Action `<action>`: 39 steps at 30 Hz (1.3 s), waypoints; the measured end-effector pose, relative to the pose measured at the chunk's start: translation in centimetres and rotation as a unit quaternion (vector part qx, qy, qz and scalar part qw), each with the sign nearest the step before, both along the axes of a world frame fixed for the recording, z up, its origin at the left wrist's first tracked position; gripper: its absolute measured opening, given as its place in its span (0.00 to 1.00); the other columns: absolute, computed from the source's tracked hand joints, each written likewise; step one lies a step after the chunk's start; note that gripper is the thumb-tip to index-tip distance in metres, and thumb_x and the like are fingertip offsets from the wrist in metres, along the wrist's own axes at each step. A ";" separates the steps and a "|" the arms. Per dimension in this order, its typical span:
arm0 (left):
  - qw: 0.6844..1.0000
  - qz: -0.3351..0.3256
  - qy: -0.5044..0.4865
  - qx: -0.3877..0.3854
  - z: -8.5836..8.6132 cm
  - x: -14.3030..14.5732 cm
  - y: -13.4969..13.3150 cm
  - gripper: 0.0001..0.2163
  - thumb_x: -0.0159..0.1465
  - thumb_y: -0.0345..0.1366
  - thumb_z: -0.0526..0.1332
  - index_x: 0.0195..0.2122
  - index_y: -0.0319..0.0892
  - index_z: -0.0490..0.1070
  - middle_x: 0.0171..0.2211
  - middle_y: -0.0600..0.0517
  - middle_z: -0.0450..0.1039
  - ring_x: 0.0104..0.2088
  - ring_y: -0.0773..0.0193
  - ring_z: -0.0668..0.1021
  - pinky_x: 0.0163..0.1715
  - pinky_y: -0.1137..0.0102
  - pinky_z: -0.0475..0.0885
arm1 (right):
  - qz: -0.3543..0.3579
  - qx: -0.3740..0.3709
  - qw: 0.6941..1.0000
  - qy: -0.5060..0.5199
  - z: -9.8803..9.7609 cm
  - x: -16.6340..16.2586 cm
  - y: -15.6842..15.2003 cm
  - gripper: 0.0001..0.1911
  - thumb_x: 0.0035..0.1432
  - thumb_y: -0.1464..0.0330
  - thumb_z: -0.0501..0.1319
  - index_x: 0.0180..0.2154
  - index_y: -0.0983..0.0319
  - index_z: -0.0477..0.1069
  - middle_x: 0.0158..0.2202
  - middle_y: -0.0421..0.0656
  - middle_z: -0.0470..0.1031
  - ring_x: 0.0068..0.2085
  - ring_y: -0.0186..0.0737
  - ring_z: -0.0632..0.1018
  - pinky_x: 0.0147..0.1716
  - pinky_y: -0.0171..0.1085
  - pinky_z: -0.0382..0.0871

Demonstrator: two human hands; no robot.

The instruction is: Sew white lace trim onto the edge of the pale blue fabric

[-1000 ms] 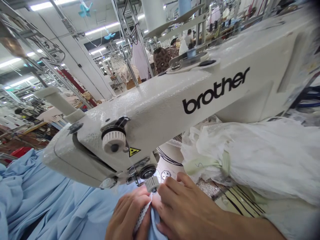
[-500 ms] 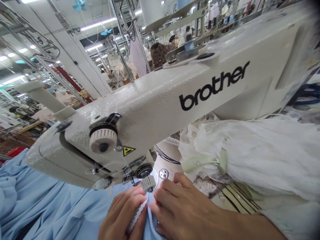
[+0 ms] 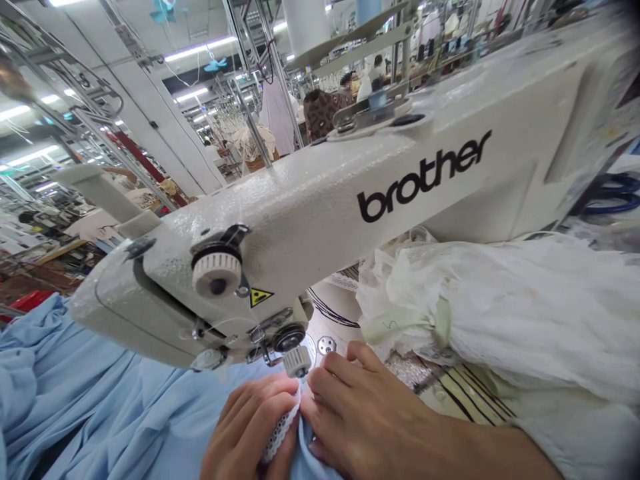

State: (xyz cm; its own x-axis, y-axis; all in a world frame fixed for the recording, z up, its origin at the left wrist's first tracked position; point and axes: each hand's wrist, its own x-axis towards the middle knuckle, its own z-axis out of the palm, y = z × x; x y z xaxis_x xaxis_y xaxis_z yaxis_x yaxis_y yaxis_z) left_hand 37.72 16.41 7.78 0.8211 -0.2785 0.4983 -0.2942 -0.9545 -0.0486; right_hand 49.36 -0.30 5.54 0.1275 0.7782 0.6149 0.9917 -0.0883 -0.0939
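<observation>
Light blue fabric [image 3: 150, 413] spreads under the head of a white sewing machine [image 3: 310, 213] and off to the left. My left hand [image 3: 255, 420] is closed on a strip of white lace trim [image 3: 281, 427], which runs between its thumb and fingers towards the needle area. Right beside it, my right hand [image 3: 365, 407] has its fingers bent and pressed on the blue fabric near the lace. Both hands sit just in front of the machine's lower dial [image 3: 297, 361]. The needle and presser foot are hidden behind the machine head and my fingers.
A bundle of white lacy fabric [image 3: 500, 300], tied with a pale green strip [image 3: 443, 320], lies right of my hands. Blue-handled scissors [image 3: 613, 190] rest at the far right. A thread stand [image 3: 250, 113] rises behind the machine. Other people and workstations stand farther back.
My view has shifted slightly, so the machine head appears a little farther right. Both hands keep nearly the same place and hold, with the lace and blue fabric still between them.
</observation>
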 end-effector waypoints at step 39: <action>0.999 0.035 0.022 -0.022 0.0 -0.4 -0.2 0.06 0.65 0.27 0.57 0.42 0.41 0.67 0.41 0.47 0.77 0.46 0.68 0.76 0.49 0.76 0.72 | 0.041 -0.142 0.986 0.079 2.5 0.2 -1.0 0.12 0.67 0.63 0.57 0.40 0.65 0.73 0.38 0.45 0.73 0.39 0.43 0.69 0.41 0.46 0.60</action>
